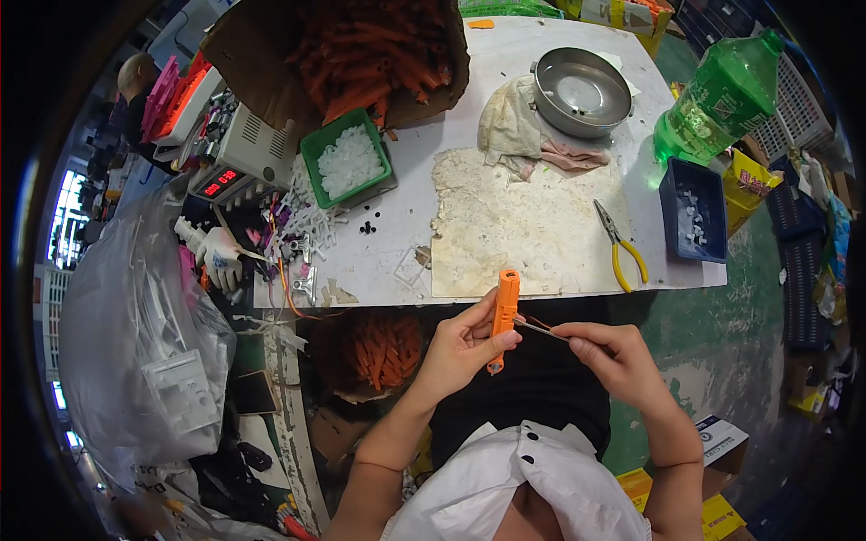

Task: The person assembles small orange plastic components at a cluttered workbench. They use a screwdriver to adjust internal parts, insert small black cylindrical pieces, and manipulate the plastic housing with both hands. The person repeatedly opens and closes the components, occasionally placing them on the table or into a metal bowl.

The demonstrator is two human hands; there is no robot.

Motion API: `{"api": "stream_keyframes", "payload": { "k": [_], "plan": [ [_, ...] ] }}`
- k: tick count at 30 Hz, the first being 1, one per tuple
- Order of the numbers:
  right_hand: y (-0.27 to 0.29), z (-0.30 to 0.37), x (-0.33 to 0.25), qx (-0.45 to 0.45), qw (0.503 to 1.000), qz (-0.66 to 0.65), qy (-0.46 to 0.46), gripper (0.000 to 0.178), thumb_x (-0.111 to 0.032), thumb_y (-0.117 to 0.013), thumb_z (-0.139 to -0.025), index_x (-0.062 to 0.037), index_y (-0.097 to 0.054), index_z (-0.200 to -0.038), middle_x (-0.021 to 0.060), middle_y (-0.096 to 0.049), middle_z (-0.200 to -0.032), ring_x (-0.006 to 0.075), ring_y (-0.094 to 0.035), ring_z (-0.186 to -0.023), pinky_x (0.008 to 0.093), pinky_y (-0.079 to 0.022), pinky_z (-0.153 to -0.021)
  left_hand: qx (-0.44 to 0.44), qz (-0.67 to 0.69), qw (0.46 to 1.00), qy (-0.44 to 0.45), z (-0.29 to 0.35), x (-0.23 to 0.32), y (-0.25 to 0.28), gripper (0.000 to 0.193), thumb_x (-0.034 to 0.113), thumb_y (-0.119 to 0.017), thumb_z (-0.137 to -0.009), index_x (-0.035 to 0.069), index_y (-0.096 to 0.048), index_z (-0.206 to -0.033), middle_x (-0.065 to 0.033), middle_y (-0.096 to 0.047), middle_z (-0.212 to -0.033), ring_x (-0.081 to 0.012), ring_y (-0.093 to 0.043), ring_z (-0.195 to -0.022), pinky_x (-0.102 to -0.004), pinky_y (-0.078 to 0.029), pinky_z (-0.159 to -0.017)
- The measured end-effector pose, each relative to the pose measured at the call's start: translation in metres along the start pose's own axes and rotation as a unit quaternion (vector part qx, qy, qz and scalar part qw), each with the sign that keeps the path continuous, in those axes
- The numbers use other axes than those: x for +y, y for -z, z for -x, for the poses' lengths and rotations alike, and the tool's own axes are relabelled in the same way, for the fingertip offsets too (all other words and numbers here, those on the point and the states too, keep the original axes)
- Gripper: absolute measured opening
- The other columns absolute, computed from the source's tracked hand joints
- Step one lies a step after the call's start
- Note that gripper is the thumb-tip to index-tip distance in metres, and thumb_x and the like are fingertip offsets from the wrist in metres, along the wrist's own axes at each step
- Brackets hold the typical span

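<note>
My left hand is closed round a slim orange plastic housing, held upright just off the table's front edge. The housing has a dark slot at its top end and a small metallic tip at the bottom. My right hand pinches a thin metal tool that looks like tweezers. The tool's far end meets the side of the housing; the exact contact is too small to make out. Beyond my hands a stained, worn board lies on the white table.
Yellow-handled pliers lie right, beside a blue bin of small parts and a green bottle. A metal bowl and rag sit behind. Left are a green tray, power supply and box of orange pieces.
</note>
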State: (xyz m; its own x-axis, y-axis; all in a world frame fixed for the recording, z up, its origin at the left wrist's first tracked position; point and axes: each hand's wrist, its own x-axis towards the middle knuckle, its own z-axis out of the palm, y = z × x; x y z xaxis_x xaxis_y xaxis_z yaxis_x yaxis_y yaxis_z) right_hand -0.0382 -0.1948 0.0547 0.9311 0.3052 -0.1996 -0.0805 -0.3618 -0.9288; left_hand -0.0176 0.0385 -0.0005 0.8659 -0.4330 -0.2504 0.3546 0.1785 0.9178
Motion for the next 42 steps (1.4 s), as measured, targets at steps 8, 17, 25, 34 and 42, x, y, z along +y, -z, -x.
{"api": "stream_keyframes", "payload": {
  "k": [8,17,25,34,42],
  "plan": [
    [0.004,0.001,0.021,0.013,0.996,0.054,0.075,0.027,-0.009,-0.059,-0.089,-0.0051,-0.067,-0.115,0.0018,-0.048,-0.059,0.0065,-0.041,-0.051,0.0238,-0.033,-0.046,0.0,-0.088,0.995,0.049,0.0,0.007,-0.004,0.064,0.007,-0.068,-0.088,-0.002,-0.036,-0.143,-0.0106,-0.063,-0.112,-0.0119,-0.063,-0.092,-0.0232,-0.051,-0.08],
    [-0.007,0.009,0.016,0.095,0.782,0.513,0.341,0.048,-0.008,-0.061,-0.068,-0.0061,-0.065,-0.116,-0.001,-0.038,-0.064,0.0109,-0.046,-0.051,0.0242,-0.038,-0.046,0.013,-0.034,0.999,0.02,-0.007,-0.005,-0.002,0.065,0.005,-0.066,-0.088,-0.001,-0.033,-0.144,-0.0105,-0.061,-0.119,-0.0115,-0.058,-0.106,-0.0221,-0.047,-0.086],
    [0.002,-0.001,0.016,0.022,0.997,0.049,0.049,0.025,-0.01,-0.057,-0.091,-0.0041,-0.066,-0.114,0.0029,-0.051,-0.06,0.009,-0.046,-0.052,0.0242,-0.038,-0.049,-0.002,0.013,1.0,0.009,-0.006,-0.006,-0.004,0.068,0.004,-0.066,-0.089,-0.002,-0.029,-0.145,-0.0125,-0.06,-0.119,-0.0148,-0.058,-0.11,-0.026,-0.047,-0.092],
    [0.018,-0.007,0.012,-0.062,0.992,-0.087,-0.073,0.022,-0.012,-0.057,-0.094,-0.003,-0.068,-0.11,0.0017,-0.051,-0.061,0.0038,-0.039,-0.056,0.0227,-0.035,-0.051,-0.019,0.015,0.999,0.04,-0.002,-0.003,-0.006,0.069,0.005,-0.067,-0.088,-0.003,-0.03,-0.145,-0.0127,-0.06,-0.118,-0.0148,-0.058,-0.108,-0.0276,-0.048,-0.093],
    [0.005,0.006,0.021,0.048,0.887,0.36,0.285,0.047,0.001,-0.062,-0.069,-0.0081,-0.065,-0.115,0.001,-0.043,-0.062,0.0166,-0.053,-0.052,0.0268,-0.041,-0.046,-0.011,0.009,0.999,0.045,-0.006,-0.013,-0.004,0.064,0.005,-0.067,-0.087,0.002,-0.037,-0.143,-0.0125,-0.064,-0.11,-0.0162,-0.065,-0.093,-0.0291,-0.053,-0.084]
  ]
}}
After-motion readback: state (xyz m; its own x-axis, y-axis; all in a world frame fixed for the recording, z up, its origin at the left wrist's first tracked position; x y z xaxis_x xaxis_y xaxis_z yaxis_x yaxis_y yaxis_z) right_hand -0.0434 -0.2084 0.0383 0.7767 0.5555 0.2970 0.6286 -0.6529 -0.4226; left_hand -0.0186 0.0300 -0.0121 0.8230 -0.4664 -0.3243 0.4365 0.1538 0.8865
